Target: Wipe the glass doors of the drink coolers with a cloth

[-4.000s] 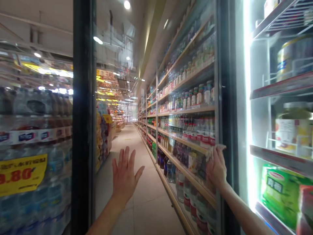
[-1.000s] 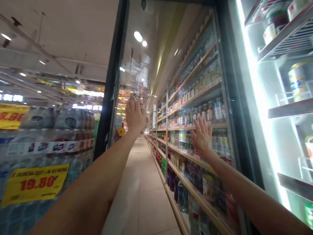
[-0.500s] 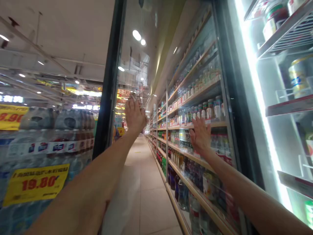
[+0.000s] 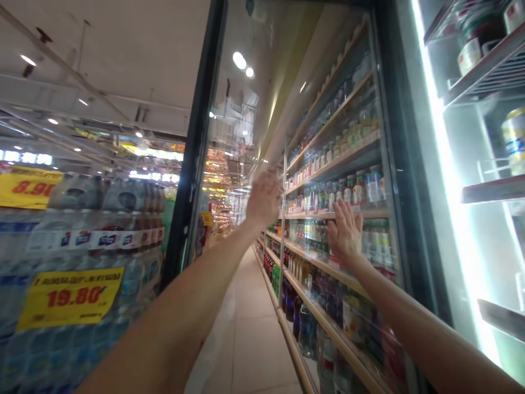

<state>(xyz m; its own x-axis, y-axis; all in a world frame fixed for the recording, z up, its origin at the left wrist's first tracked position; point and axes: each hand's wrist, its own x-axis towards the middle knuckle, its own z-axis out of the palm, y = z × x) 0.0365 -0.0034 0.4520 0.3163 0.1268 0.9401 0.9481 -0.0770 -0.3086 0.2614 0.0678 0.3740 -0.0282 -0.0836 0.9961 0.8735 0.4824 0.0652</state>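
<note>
A tall glass cooler door with a dark frame [image 4: 202,117] stands swung open in front of me. My left hand [image 4: 264,200] is raised at the middle of the pane, fingers stretched out and blurred by motion. Whether a thin thing lies under its palm I cannot make out. Lower and to the right, my right hand [image 4: 345,231] lies flat at the glass with its fingers extended and nothing visible in it. Drink shelves [image 4: 328,213] show in the pane behind both hands.
On the left, shrink-wrapped bottle packs [image 4: 98,235] are stacked with yellow price signs [image 4: 69,297]. To the right, the lit cooler's shelves [image 4: 492,189] hold cans and jars. A tiled floor [image 4: 252,339] runs ahead in the lower middle.
My left hand has swept right across the pane, toward my right hand. The right hand stays at about the same spot on the glass. The view has shifted slightly.
</note>
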